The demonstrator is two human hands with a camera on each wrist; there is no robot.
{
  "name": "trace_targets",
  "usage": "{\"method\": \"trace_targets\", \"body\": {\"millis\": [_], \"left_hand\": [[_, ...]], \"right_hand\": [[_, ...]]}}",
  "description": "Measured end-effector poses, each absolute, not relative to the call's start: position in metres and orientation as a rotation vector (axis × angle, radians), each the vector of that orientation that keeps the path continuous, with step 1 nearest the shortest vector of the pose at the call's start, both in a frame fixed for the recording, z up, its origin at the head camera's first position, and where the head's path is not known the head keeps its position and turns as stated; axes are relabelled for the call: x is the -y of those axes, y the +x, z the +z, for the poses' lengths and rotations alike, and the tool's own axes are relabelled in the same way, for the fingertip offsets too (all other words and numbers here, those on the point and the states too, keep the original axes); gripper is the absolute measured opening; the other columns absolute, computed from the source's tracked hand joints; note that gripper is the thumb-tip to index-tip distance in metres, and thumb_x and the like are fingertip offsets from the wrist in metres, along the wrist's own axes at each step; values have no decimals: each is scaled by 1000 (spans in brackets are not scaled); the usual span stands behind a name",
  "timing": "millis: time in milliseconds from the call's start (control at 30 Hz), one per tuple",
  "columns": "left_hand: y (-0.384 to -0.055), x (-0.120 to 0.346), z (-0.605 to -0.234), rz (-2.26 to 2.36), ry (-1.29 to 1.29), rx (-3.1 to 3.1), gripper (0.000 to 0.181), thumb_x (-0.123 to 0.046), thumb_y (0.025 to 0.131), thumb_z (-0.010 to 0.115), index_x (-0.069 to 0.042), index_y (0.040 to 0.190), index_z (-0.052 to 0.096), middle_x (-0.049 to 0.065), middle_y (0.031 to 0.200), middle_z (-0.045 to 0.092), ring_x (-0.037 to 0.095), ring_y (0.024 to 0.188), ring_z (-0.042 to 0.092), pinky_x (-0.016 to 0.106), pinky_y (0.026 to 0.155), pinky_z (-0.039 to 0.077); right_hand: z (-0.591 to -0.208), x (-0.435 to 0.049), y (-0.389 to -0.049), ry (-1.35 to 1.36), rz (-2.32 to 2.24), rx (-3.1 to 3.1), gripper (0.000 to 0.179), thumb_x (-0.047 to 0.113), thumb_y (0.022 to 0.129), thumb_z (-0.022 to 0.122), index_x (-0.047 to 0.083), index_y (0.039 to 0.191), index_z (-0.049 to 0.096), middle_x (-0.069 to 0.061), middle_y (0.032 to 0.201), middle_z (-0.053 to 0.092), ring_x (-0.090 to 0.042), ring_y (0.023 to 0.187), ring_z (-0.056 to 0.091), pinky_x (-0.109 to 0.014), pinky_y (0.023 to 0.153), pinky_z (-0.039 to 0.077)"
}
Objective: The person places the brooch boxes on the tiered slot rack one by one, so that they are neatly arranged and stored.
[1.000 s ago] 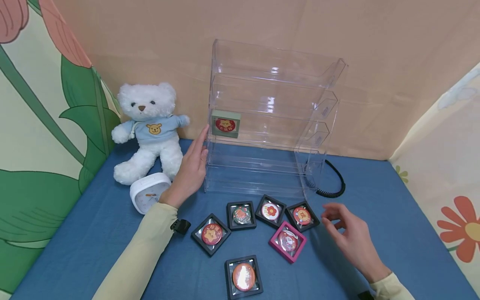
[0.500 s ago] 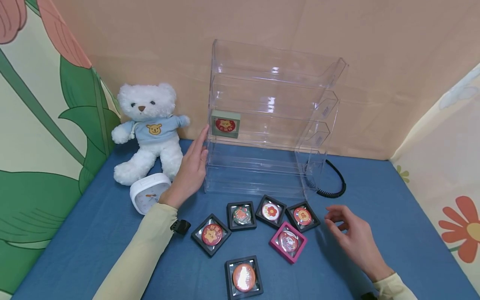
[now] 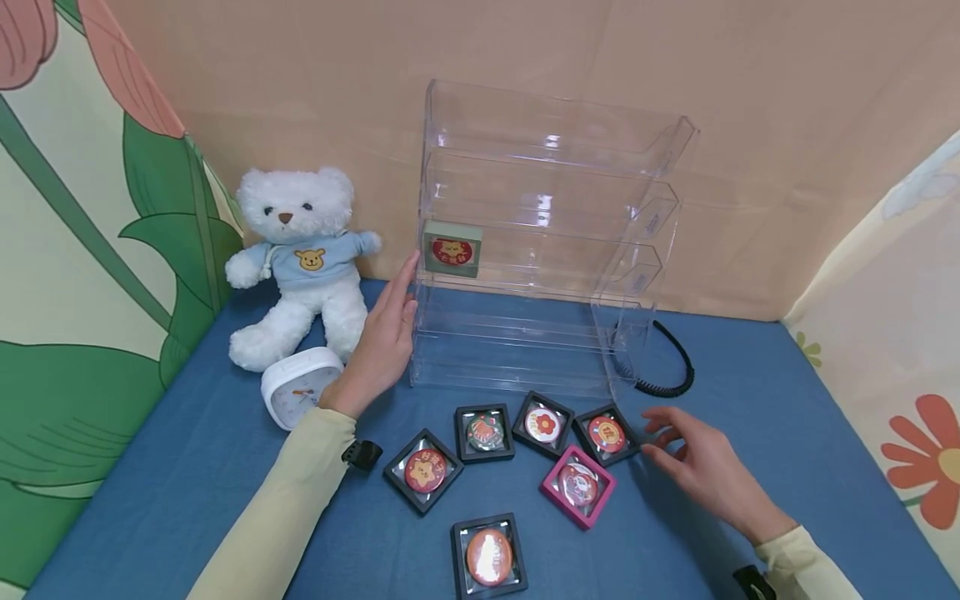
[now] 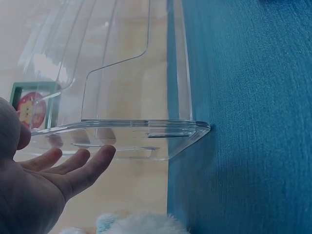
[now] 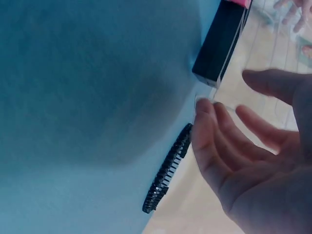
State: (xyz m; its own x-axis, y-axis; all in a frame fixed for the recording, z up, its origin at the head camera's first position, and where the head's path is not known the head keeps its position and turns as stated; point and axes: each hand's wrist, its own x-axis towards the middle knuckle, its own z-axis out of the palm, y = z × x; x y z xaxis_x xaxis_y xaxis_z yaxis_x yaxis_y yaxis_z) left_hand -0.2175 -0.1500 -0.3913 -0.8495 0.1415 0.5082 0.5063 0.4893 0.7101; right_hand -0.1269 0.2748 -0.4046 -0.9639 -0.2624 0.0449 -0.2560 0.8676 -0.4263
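A clear acrylic tiered rack [image 3: 525, 258] stands at the back, with a green-framed badge case [image 3: 453, 248] at the left of one tier. My left hand [image 3: 381, 342] rests its nearly straight fingers against the rack's left side. My right hand [image 3: 708, 471] hovers over the cloth with loosely bent fingers and nothing between them. Nearest to it is a black-framed badge case [image 3: 606, 434] with a red and yellow badge; in the right wrist view a small gap separates the thumb from a black case edge [image 5: 217, 48]. A pink-framed badge case [image 3: 578, 486] lies just in front.
More black-framed badge cases lie on the blue cloth: one with a flower [image 3: 542, 423], one green [image 3: 484, 432], one with a star [image 3: 423, 472], one orange [image 3: 490, 557]. A white clock [image 3: 300, 387] and teddy bear [image 3: 300, 250] stand left; a black coiled cord [image 3: 675, 375] lies right.
My right hand drifts slightly right, then comes back left toward the red and yellow badge case, its fingers a little straighter. The left hand stays against the rack.
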Motion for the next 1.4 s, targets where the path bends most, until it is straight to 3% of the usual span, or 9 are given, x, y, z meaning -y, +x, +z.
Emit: {"method": "trace_targets", "body": {"millis": [400, 733, 1400], "left_hand": [[-217, 149, -391, -1304, -524, 2372, 63, -5, 109, 35, -27, 164, 12, 3, 167, 19, 23, 150, 24, 46, 115, 34], [-218, 150, -392, -1297, -533, 2357, 63, -4, 109, 35, -25, 164, 13, 3, 167, 20, 23, 150, 24, 46, 115, 35], [-219, 150, -392, -1328, -537, 2356, 65, -2, 109, 34, -27, 164, 12, 1, 167, 18, 22, 149, 24, 43, 115, 35]], "right_hand": [[-401, -287, -151, -547, -633, -2757, 62, 16, 87, 81, 8, 142, 54, -5, 115, 63, -10, 86, 62, -29, 68, 54], [-398, -288, -165, -653, -615, -2635, 74, 11, 88, 79, 11, 153, 44, -4, 112, 59, -7, 78, 59, -27, 61, 52], [-400, -286, -179, -641, -580, -2574, 77, 12, 83, 84, 11, 150, 46, -7, 113, 56, -12, 75, 60, -29, 62, 51]]}}
